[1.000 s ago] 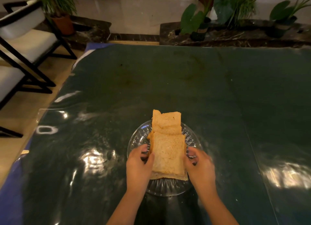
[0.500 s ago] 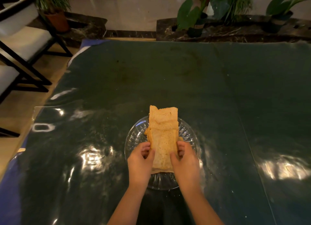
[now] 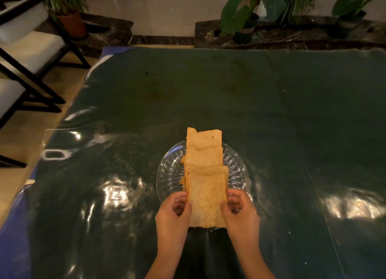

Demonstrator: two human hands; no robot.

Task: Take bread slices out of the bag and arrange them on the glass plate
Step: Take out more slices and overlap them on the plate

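A round ribbed glass plate sits near the table's front edge. Several tan bread slices lie across it in an overlapping row running away from me; the far slices reach past the plate's back rim. The nearest slice overhangs the front rim. My left hand pinches its left edge and my right hand pinches its right edge, fingers curled against the crust. No bread bag is in view.
The table wears a dark green cloth under a shiny clear plastic sheet. Black-framed chairs with white cushions stand off the left edge. Potted plants line a dark ledge beyond the far edge.
My right hand, first out at the slice's right side, came in over it and now sits at its right edge again. The nearest slice lies a little further toward me, over the front rim.
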